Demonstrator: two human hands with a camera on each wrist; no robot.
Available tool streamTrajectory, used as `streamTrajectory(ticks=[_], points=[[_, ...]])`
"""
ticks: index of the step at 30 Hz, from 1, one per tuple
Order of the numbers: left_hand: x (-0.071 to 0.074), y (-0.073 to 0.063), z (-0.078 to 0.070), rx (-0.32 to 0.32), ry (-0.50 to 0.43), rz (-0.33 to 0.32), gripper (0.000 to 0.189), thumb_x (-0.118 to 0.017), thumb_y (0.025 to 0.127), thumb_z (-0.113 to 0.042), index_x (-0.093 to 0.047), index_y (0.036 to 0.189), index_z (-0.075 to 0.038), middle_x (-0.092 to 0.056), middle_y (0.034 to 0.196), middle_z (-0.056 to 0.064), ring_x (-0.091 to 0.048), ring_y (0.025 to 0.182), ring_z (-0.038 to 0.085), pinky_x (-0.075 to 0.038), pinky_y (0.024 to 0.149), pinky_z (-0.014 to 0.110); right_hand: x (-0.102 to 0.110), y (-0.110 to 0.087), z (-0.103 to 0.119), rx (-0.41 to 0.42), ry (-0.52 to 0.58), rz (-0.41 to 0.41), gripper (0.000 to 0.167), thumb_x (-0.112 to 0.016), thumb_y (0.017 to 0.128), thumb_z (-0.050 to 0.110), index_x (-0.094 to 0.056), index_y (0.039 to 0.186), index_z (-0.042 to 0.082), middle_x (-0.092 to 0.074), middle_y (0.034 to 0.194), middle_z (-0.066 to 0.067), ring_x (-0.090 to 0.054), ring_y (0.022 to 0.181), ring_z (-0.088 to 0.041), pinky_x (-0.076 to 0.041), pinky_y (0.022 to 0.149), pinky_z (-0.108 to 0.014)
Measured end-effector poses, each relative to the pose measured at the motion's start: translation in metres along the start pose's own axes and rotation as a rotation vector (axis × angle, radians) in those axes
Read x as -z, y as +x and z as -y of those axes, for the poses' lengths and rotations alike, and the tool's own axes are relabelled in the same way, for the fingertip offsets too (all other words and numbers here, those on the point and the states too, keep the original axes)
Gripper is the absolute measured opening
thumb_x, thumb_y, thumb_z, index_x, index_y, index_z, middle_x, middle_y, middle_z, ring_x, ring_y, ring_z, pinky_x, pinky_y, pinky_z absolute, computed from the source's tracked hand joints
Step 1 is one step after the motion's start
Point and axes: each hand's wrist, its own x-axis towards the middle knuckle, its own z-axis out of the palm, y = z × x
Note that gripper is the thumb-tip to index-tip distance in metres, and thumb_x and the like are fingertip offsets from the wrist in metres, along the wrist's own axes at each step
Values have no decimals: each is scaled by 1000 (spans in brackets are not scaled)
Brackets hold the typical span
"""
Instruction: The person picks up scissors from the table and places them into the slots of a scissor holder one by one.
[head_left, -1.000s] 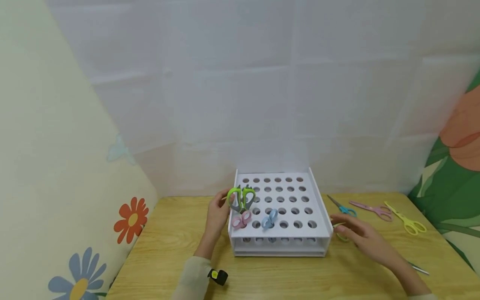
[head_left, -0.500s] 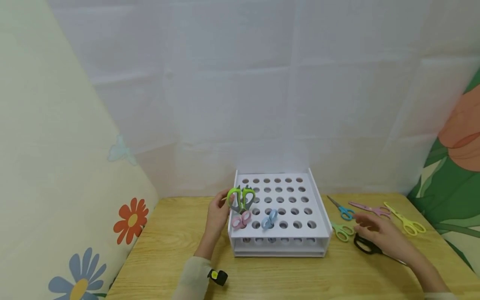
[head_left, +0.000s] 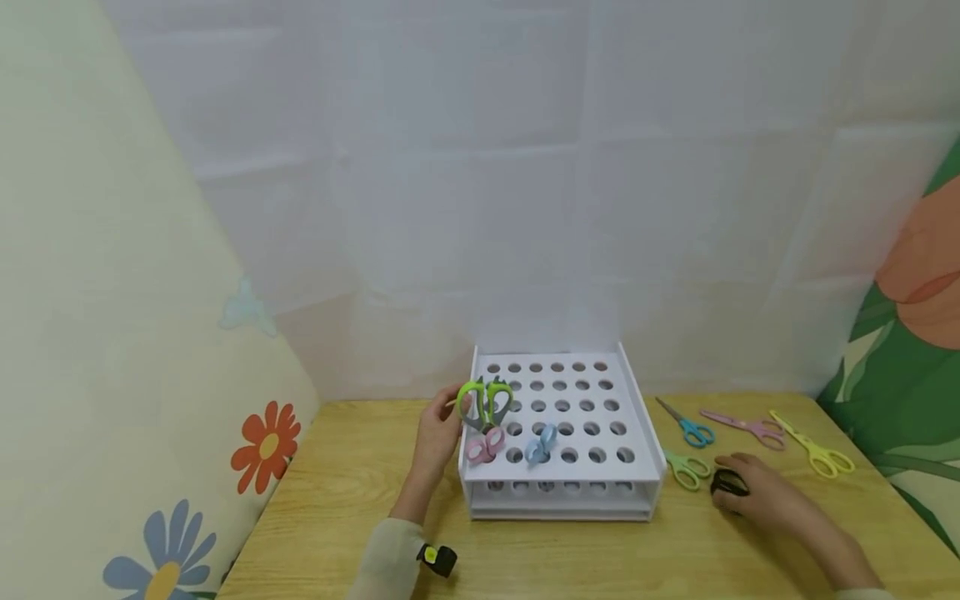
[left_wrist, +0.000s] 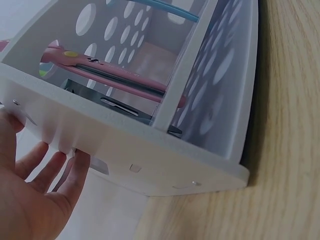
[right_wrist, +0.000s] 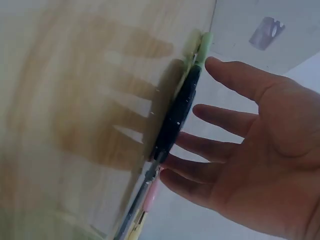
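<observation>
A white rack (head_left: 562, 473) with rows of round holes stands on the table. Three pairs of scissors stand in its left part, handles up: green-and-grey scissors (head_left: 486, 423), pink scissors (head_left: 476, 451) and light blue scissors (head_left: 534, 450). My left hand (head_left: 435, 437) rests its fingertips against the rack's left side panel (left_wrist: 115, 145). In the left wrist view, a pink blade sheath (left_wrist: 120, 77) and grey blades (left_wrist: 107, 102) hang inside. My right hand (head_left: 767, 498) is at the black scissors (head_left: 730, 482) on the table, loosely extended fingers beside their handles (right_wrist: 177, 112).
Right of the rack lie light green scissors (head_left: 688, 468), blue scissors (head_left: 696, 433), pink scissors (head_left: 750, 427) and yellow scissors (head_left: 823, 458). The wooden table (head_left: 352, 483) meets a white sheet (head_left: 405, 250) at the back.
My right hand has moved away from the rack's right side and the light green scissors, over to the black scissors. My left hand stays at the rack.
</observation>
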Motion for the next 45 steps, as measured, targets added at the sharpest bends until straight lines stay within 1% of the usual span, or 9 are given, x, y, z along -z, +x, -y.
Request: streamTrajectory(ticks=[4, 12, 18, 26, 30, 33, 37, 40, 45], points=[[-1, 0, 3, 0, -8, 16, 39, -69, 100, -28, -65, 133, -8, -61, 133, 15, -63, 111, 29, -58, 77, 31, -4, -4, -1, -8, -14, 15, 61, -79, 90, 26, -57, 131, -13, -54, 123, -39, -53, 112, -59, -45, 89, -68], [0, -3, 0, -1, -9, 18, 37, -69, 100, -27, -66, 132, -8, -62, 131, 14, -63, 111, 29, -58, 79, 32, -1, -3, 2, -53, -25, 61, 63, -79, 90, 28, -56, 131, -15, -54, 120, -35, -53, 109, -57, -46, 87, -66], [2, -3, 2, -18, -42, 16, 40, -69, 100, -28, -65, 132, -5, -62, 130, 15, -63, 111, 30, -58, 78, 32, 0, 0, 3, -46, -36, 66, 65, -80, 89, 29, -56, 129, -16, -55, 117, -33, -54, 106, -55, -47, 86, -65], [3, -3, 2, 18, -4, 16, 39, -66, 102, -26, -63, 135, -6, -61, 133, 16, -62, 113, 29, -57, 79, 31, 1, 1, 6, -78, -36, 39, 67, -84, 84, 30, -59, 126, -16, -58, 111, -25, -58, 101, -47, -49, 83, -62], [2, -2, 0, 35, 19, 22, 37, -64, 103, -20, -61, 136, -2, -59, 134, 19, -62, 113, 32, -57, 79, 33, 1, 1, 8, -84, -56, 0, 69, -86, 80, 31, -60, 124, -17, -57, 107, -25, -59, 96, -44, -51, 80, -60], [1, -1, -1, 39, 28, 25, 36, -63, 103, -18, -61, 135, -1, -59, 135, 20, -62, 114, 32, -57, 79, 34, 1, 1, 9, -74, -40, -35, 69, -87, 79, 27, -59, 124, -18, -54, 103, -22, -58, 91, -37, -52, 78, -56], [0, 0, -1, 26, 23, 24, 38, -65, 102, -25, -62, 135, -5, -59, 135, 17, -61, 114, 30, -57, 80, 33, -1, 2, 11, -29, 14, -70, 65, -86, 81, 18, -57, 127, -18, -47, 98, -14, -48, 84, -24, -48, 72, -43], [0, 0, 0, 6, 6, 25, 40, -67, 101, -29, -63, 135, -7, -60, 134, 16, -62, 114, 30, -57, 81, 33, -2, 2, 12, -4, 48, -85, 61, -84, 84, 14, -57, 127, -18, -46, 96, -10, -43, 81, -21, -44, 68, -36], [0, 0, 0, -20, -7, 31, 41, -68, 100, -31, -65, 133, -8, -61, 132, 15, -63, 111, 30, -57, 79, 33, -1, 2, 13, 6, 69, -87, 52, -83, 85, 15, -62, 123, -14, -54, 103, -14, -54, 88, -25, -49, 73, -39]])
